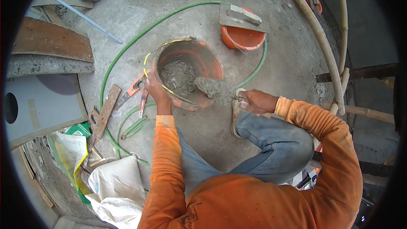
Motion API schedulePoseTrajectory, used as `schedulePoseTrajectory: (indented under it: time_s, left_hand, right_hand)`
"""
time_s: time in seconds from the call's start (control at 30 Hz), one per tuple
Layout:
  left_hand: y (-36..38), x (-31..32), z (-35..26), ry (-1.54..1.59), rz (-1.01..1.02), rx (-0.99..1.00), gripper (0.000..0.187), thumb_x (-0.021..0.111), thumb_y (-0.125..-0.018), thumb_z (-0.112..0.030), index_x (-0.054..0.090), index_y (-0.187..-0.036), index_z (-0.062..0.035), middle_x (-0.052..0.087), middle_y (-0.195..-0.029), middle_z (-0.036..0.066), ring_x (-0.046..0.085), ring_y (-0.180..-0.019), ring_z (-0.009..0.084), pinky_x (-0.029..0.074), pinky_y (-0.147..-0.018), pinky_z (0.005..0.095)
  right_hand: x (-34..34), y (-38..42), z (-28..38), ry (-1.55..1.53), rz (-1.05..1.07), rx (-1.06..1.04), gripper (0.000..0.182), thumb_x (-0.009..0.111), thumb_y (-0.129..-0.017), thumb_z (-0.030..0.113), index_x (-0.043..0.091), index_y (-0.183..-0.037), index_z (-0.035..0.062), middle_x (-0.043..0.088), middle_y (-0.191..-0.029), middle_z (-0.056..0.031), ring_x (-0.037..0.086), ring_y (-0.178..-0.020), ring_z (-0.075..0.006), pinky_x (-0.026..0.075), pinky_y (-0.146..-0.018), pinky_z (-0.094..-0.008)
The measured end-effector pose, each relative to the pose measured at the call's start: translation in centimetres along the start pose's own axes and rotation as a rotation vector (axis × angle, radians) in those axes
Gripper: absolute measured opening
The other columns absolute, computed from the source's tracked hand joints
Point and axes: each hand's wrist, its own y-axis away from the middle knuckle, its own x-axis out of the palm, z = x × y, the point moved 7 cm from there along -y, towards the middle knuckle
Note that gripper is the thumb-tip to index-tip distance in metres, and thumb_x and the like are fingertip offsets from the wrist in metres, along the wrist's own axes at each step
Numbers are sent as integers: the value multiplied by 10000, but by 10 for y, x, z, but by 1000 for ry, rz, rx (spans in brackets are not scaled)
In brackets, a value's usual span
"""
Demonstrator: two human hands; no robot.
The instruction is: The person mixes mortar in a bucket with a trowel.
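Note:
A mortar-stained orange bucket (217, 65) stands on the floor in front of me, with wet grey mortar (178, 76) inside. My left hand (157, 88) is closed on the bucket's near left rim, where a yellow band runs. In my right hand (257, 101) is the handle of a trowel (217, 90). Its blade is coated with mortar and reaches over the bucket's right rim. Beside my left hand lie an orange-handled saw (135, 85) and a red utility knife (143, 102).
A green hose (127, 46) loops round the bucket. Beyond stands an orange pail (241, 38) with a plastering float (245, 17) across it. White sacks (116, 178) and a wooden board (106, 112) lie at left; bamboo poles (316, 21) stand at right.

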Motion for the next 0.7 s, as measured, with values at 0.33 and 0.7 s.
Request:
schedulePoseTrajectory:
  time_s: [0.33, 0.7]
  left_hand:
    - [-18, -14, 8, 219, 63, -12, 520, 347, -1064, -300, 569, -1361, 66, 646, -1284, 151, 641, -1140, 251, 506, -991, 359]
    - [-14, -1, 0, 249, 46, 12, 504, 339, -1084, -295, 551, -1356, 73, 614, -1320, 159, 616, -1183, 260, 487, -1020, 376]
  right_hand:
    - [-64, -39, -21, 131, -104, -27, 367, 542, -979, 306, 566, -1138, -24, 656, -870, -244, 639, -859, -449, 480, -789, -531]
    - [1, -7, -8, -112, -87, -64, 377, 561, -971, 301, 558, -1141, -35, 646, -899, -285, 635, -892, -456, 474, -811, -525]
